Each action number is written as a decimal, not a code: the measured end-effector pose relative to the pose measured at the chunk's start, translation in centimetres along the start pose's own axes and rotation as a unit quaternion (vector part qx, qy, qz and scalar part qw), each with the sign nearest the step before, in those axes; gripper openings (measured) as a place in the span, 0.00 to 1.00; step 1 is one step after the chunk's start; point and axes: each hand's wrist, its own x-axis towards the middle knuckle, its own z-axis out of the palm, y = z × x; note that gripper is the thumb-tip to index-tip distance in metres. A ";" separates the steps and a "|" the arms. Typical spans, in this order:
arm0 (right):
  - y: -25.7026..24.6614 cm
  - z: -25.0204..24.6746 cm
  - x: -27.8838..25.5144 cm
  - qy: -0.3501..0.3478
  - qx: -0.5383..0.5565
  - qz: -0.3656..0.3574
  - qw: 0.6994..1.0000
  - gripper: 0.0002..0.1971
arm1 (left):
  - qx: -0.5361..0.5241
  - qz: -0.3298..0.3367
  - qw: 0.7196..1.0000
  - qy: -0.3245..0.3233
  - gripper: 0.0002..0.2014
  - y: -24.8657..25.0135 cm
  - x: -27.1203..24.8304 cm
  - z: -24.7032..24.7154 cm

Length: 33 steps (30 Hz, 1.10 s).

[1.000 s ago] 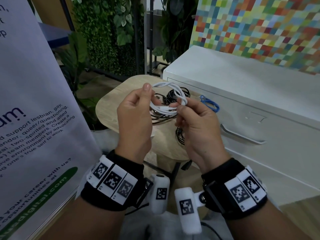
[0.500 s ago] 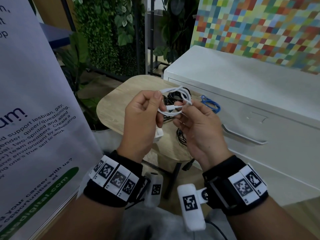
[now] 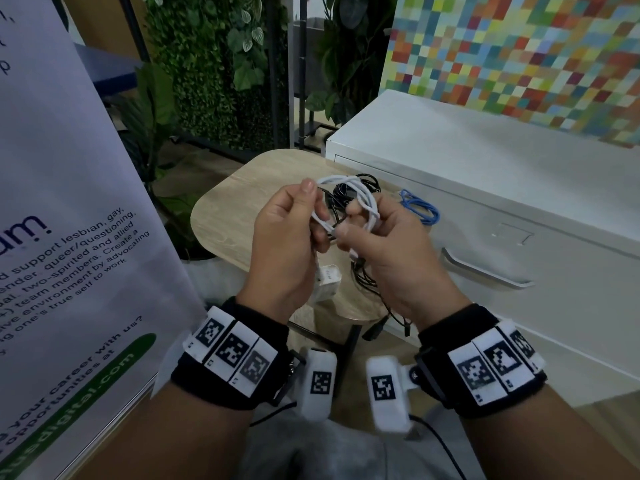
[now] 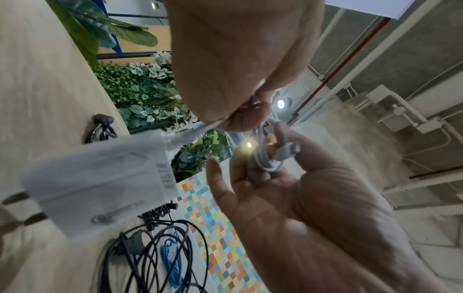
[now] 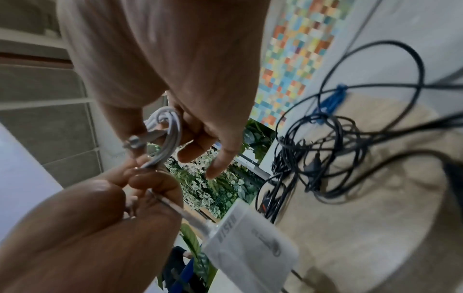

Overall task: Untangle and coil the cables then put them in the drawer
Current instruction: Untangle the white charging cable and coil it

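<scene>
A white cable [image 3: 349, 199] is coiled in small loops between both hands, above the round wooden table [image 3: 225, 223]. My left hand [image 3: 311, 216] pinches one side of the coil [image 5: 168, 126]. My right hand [image 3: 360, 223] grips the other side, with the loose plug end [image 4: 288, 152] by its fingers. The cable's white charger [image 3: 327, 282] hangs below the left hand. A tangle of black cables [image 3: 353, 192] and a blue cable [image 3: 419, 209] lie on the table. The white cabinet's drawer [image 3: 519, 244] on the right is closed.
A large printed banner [image 3: 69, 220] stands close on the left. Plants [image 3: 207, 64] and a dark metal stand are behind the table. Some black cables [image 3: 377, 327] hang over the table's near edge. The cabinet's top [image 3: 485, 161] is bare.
Both hands have stayed over the table, working the white cable. The right hand has shifted its grip from the plug end onto the coil's loops, and the coil sits tighter between the hands.
</scene>
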 end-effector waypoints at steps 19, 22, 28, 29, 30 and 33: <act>1.2 -2.9 1.7 0.149 -0.028 0.020 0.988 0.04 | 0.348 -0.042 0.929 -0.118 0.13 -1.8 0.3 -3.7; 2.1 -3.6 1.9 0.181 -0.099 0.017 0.978 0.04 | 0.247 -0.084 0.960 -0.104 0.18 -1.3 0.3 -3.9; 3.7 -2.5 0.8 0.145 -0.083 0.087 0.982 0.02 | 0.018 -0.127 0.991 -0.049 0.10 -1.2 0.5 -2.7; 4.0 -2.1 0.7 0.137 -0.085 0.097 0.982 0.02 | 0.017 -0.111 0.993 -0.034 0.09 -1.5 0.6 -2.4; 4.2 -1.9 0.7 0.128 -0.086 0.104 0.983 0.03 | 0.027 -0.086 0.996 -0.016 0.07 -1.8 0.6 -2.2; 4.1 -1.4 0.5 0.107 -0.075 0.110 0.985 0.03 | 0.077 0.012 0.997 0.018 0.04 -2.4 0.3 -2.1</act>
